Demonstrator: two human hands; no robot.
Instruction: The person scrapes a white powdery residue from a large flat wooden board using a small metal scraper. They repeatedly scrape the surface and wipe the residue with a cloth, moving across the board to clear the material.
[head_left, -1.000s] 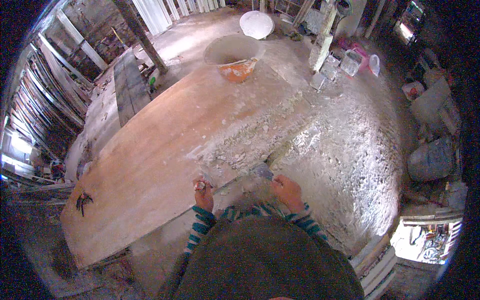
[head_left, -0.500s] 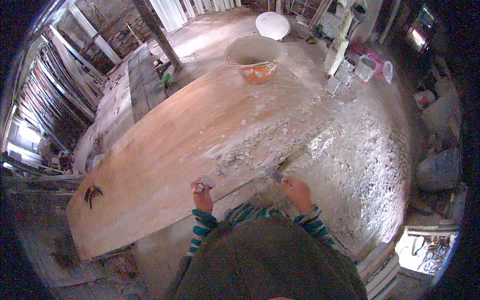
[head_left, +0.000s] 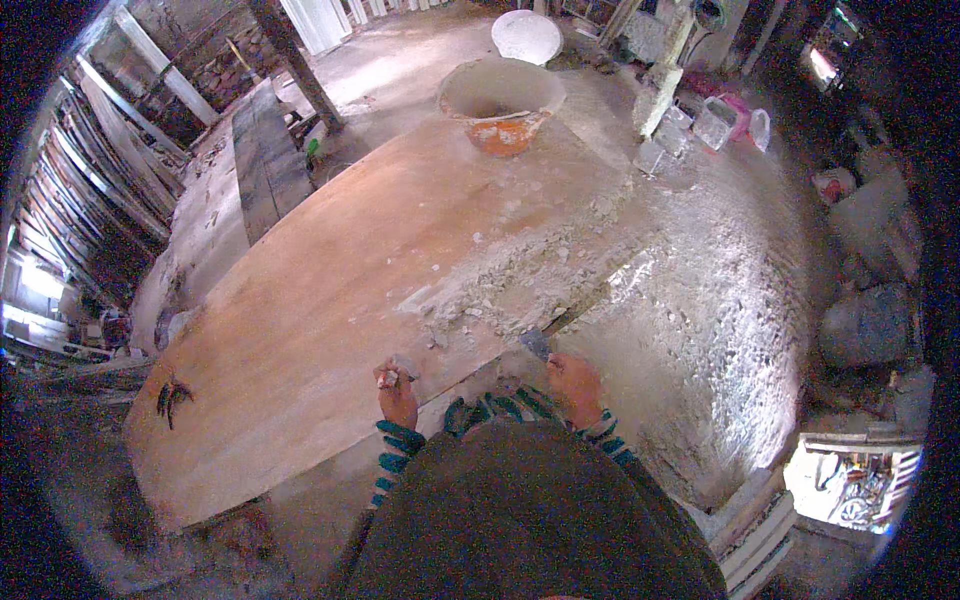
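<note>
Fingers wrapped, my right hand (head_left: 575, 386) grips a scraper (head_left: 536, 344) with a flat grey blade. Its blade rests at the near edge of a broad wooden board (head_left: 280, 340), beside a dark gap. Pale, crumbly plaster debris (head_left: 500, 285) lies on the board just beyond the blade. My left hand (head_left: 397, 398) is closed above the board's near edge, around something small and whitish whose kind is too blurred to tell.
An orange bucket (head_left: 502, 137) caked in grey stands at the board's far end, with a white basin (head_left: 527, 38) behind it. Black-handled pliers or snips (head_left: 172, 400) lie at the left. Rough whitish material (head_left: 745, 330) spreads to the right. A wooden post (head_left: 295, 65) rises beyond the board.
My right hand and the scraper have shifted slightly left, and the blade now shows more clearly. My left hand stays closed and has turned a little. The whole view has shifted slightly.
</note>
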